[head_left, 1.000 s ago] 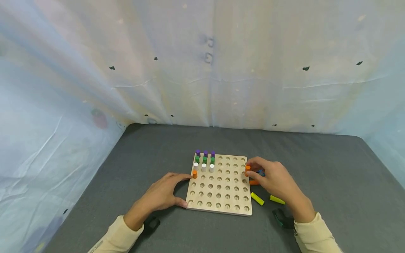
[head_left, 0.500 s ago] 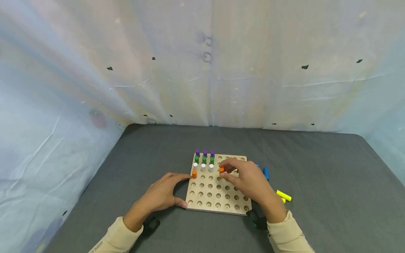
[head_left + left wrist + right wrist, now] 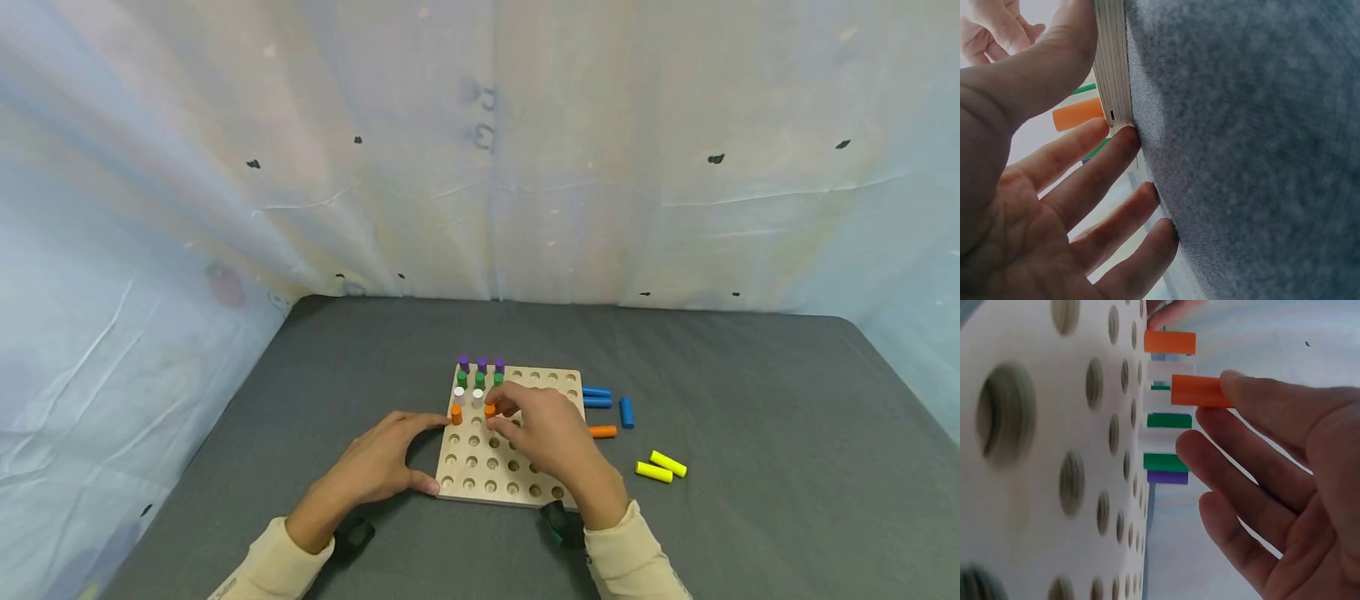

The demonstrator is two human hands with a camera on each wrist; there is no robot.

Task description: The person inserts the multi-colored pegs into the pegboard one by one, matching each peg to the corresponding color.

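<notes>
A pale wooden pegboard (image 3: 501, 504) with rows of round holes lies on the table. My right hand (image 3: 551, 429) pinches an orange peg (image 3: 1200, 391) between thumb and fingers above the board; in the right wrist view the peg's lower end is clear of the surface. Another orange peg (image 3: 456, 414) stands in the left column. Behind it are rows of white pegs (image 3: 459, 396), green pegs (image 3: 462, 380) and purple pegs (image 3: 463, 364), partly hidden by the right hand. My left hand (image 3: 378, 462) rests at the board's left edge, fingers spread, thumb at the near corner and index finger beside the orange peg.
Right of the board lie blue pegs (image 3: 627, 412), an orange peg (image 3: 603, 432) and two yellow pegs (image 3: 654, 472). The dark grey tabletop (image 3: 750, 400) ends at a pale hanging sheet (image 3: 562, 242) behind.
My right hand has carried the orange peg leftward from the board's right edge to over the row with the standing orange peg. The left hand stays at the board's edge.
</notes>
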